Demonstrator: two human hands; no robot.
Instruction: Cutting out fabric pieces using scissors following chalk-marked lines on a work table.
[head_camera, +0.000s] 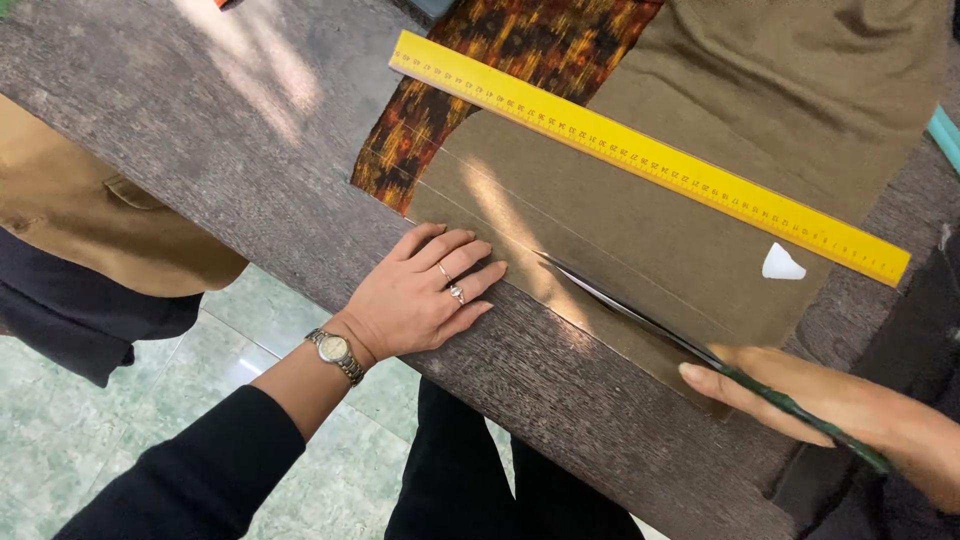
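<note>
Left hand: left hand (425, 292) lies flat, palm down, fingers spread and gripping nothing; it presses the near left corner of the brown fabric (640, 215) at the table's edge. Rings on two fingers, watch (335, 353) on the wrist.
Right hand: right hand (830, 405) is closed around the green-handled scissors (650, 315), forefinger stretched along them.
Scissors: blades lie low in the brown fabric, pointing toward the left hand, near a chalk line.
Brown fabric: spread over the dark wooden table (250, 130), its near edge along the table's edge.
Ruler: yellow ruler (640, 152) rests diagonally across the fabric, beyond the scissors.
Chalk: white chalk piece (781, 263) sits just beside the ruler.
Patterned cloth: orange-and-black cloth (480, 70) shows under the brown fabric.
</note>
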